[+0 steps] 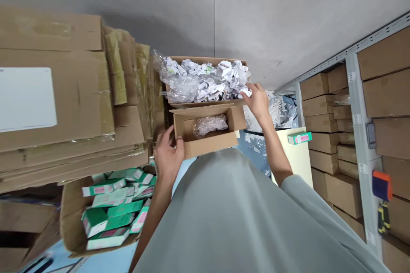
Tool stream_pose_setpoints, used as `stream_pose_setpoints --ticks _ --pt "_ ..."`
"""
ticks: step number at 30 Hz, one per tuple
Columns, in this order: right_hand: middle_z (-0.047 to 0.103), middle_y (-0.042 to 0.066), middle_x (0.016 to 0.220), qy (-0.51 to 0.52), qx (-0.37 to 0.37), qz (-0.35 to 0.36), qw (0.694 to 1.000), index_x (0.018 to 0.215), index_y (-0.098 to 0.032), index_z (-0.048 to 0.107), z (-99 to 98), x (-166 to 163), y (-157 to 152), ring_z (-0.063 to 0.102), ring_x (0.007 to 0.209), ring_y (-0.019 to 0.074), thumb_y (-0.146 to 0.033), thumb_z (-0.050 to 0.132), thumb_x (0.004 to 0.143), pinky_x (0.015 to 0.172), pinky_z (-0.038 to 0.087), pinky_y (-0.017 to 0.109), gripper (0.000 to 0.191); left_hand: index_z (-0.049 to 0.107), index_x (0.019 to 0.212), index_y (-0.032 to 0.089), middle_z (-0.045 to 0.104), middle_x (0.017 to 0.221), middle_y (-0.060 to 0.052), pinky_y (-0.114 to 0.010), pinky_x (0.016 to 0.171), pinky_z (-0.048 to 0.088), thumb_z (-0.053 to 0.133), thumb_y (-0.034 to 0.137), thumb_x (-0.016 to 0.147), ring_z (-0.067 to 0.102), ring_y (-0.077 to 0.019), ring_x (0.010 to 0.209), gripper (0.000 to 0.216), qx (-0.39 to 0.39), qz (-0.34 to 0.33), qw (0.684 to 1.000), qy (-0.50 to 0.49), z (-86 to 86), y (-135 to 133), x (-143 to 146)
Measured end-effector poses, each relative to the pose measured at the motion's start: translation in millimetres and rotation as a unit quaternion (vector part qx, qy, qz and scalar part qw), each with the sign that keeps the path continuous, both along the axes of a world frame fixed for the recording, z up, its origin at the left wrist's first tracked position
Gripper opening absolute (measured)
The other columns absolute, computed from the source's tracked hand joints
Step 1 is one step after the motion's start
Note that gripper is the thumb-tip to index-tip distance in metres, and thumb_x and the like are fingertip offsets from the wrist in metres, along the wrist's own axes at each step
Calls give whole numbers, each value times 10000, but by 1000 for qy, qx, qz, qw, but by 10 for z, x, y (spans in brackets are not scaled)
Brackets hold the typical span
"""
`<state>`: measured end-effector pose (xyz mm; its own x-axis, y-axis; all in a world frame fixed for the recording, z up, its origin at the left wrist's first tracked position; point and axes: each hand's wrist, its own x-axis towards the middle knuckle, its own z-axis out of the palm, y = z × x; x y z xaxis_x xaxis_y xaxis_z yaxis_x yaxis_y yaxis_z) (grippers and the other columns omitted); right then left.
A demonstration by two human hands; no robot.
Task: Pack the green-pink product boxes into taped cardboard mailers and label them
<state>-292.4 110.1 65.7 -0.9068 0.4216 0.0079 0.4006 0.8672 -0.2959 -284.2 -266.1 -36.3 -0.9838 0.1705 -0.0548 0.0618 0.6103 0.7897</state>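
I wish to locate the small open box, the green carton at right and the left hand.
Small open box (209, 145), head view: its near cardboard panel.
Green carton at right (300, 138), head view: its pink-marked face.
Left hand (168, 153), head view: its back.

Prob. a packing area in a stockrm/whse: metal rack (358, 94) on R w/ brown cartons (322, 151) stacked on it, thick pile of flattened cardboard (80, 98) on L, nearby lg open carton (71, 204) full of sm. green boxes (123, 210), plus crumpled paper (227, 70) & clear plastic (184, 87) boxed up mid-view (yellow/blk-handled tool (383, 217) hangs by rack, too).
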Motion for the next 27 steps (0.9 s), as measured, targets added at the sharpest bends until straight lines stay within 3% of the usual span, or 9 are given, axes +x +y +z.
stream_pose_setpoints --ticks 3,7,14,18,21,24,27 --pt "739 198 1446 -26 0 14 1000 1520 -228 740 -87 -303 86 774 1222 372 -408 667 1138 1039 613 468 428 709 1541 203 742 1396 -171 -458 1066 667 599 317 1043 786 -302 1185 523 -10 18 1000 3 77 66 7" --pt "722 191 1467 -43 -6 45 998 1652 -262 629 -186 -658 24 755 1242 358 -354 656 1139 1069 606 496 521 713 1531 200 739 1412 -170 -450 1081 666 604 308 1030 783 -294 1196 524 -2 14 1000 -2 127 120 12" --pt "750 149 1430 -53 -12 42 998 1488 -239 755 -267 -830 -43 750 1238 317 -184 480 1155 1076 601 464 435 713 1528 211 738 1397 -159 -426 1089 660 603 322 1027 761 -299 1259 525 -9 25 1000 4 142 160 53" --pt "732 168 1459 45 -37 31 998 1533 -228 724 -98 -566 -111 735 1285 321 -325 389 1219 1067 615 460 469 713 1523 216 732 1419 -157 -421 1104 650 596 300 1030 751 -294 1285 514 -8 37 999 -2 136 183 84" --pt "734 166 1441 127 -60 45 989 1561 -251 714 148 -122 -289 755 1256 305 -446 321 1247 1055 643 476 539 713 1517 214 740 1421 -153 -408 1100 645 601 275 1022 760 -285 1260 512 -14 38 999 0 131 198 96" --pt "774 149 1372 164 -84 83 979 1499 -278 772 328 405 -600 783 1222 288 -466 381 1244 1024 684 474 503 703 1523 208 740 1438 -147 -393 1090 647 592 274 1025 761 -273 1258 514 -9 34 999 -7 137 215 114" --pt "826 117 1278 150 -125 143 970 1386 -300 844 297 782 -965 815 1176 260 -401 472 1229 1007 715 426 417 698 1524 201 733 1447 -145 -387 1106 643 578 285 1030 757 -265 1280 515 11 23 1000 -13 166 239 146"
